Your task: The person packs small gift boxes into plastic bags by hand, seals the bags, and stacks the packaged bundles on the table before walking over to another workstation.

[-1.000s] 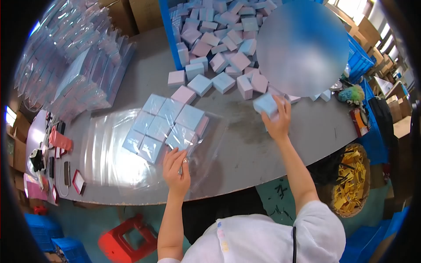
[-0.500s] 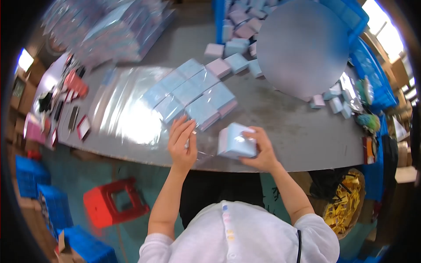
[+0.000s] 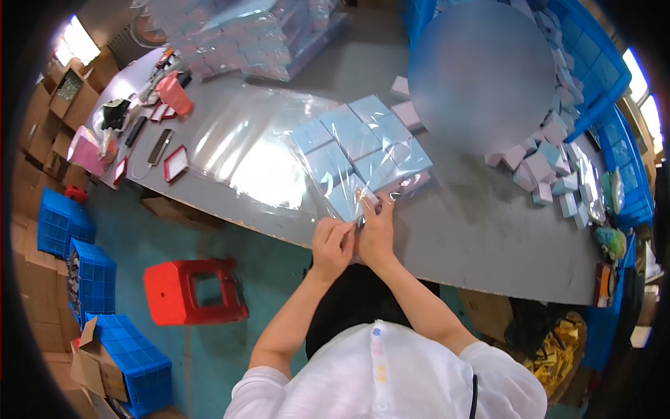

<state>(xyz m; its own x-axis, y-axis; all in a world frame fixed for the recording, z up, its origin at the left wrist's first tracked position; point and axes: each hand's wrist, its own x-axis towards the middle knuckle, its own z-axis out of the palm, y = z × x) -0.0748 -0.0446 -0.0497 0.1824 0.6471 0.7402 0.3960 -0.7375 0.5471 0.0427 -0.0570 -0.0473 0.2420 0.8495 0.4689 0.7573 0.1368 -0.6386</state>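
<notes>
Several light-blue and pink small boxes [image 3: 356,133] lie in rows inside a clear plastic bag [image 3: 307,164] on the table. Close to the table's front edge, my left hand [image 3: 333,244] is closed, its fingers pinching the bag's near edge. Right beside it, my right hand [image 3: 377,234] reaches to the bag's mouth, with its fingers at the corner of the nearest light-blue box [image 3: 347,197]. Plastic and glare partly hide those fingertips.
Flat clear bags [image 3: 244,146] lie left of the boxes. Wrapped packs [image 3: 258,38] are stacked behind. Loose boxes [image 3: 537,167] spill from a blue crate [image 3: 600,77] at right. A red stool [image 3: 171,293] stands on the floor. A blurred disc covers part of the view.
My right hand has brought the box it held leftward to the bag's mouth, against the other boxes. My left hand has moved to the bag's near edge, next to it. The view has turned.
</notes>
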